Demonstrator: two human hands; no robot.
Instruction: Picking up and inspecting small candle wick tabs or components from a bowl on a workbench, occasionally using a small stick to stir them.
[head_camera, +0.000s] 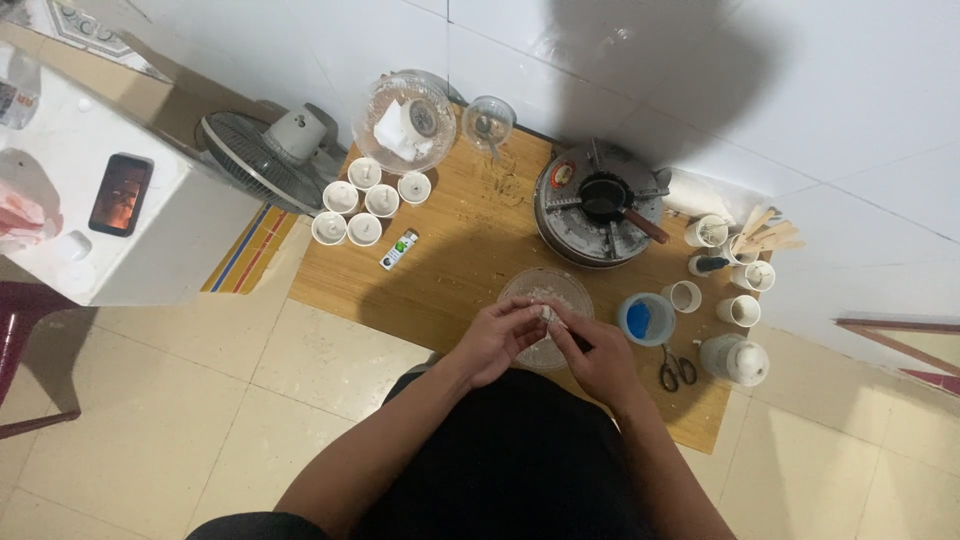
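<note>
Both hands meet over a clear round glass bowl (545, 290) on the woven bamboo mat (450, 270): left hand (497, 340) and right hand (600, 355) pinch one small white waxy lump (546, 313) between curled fingertips

Lit phone screen (121, 194) on white box (100, 215)

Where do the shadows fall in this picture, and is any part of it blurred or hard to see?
Head view: a big dark shadow lies on the white wall above the small stove, and another crosses the wooden mat toward the glass bowl. The left hand and right hand stay fairly sharp, though the small white piece between them is too tiny to identify.
</note>
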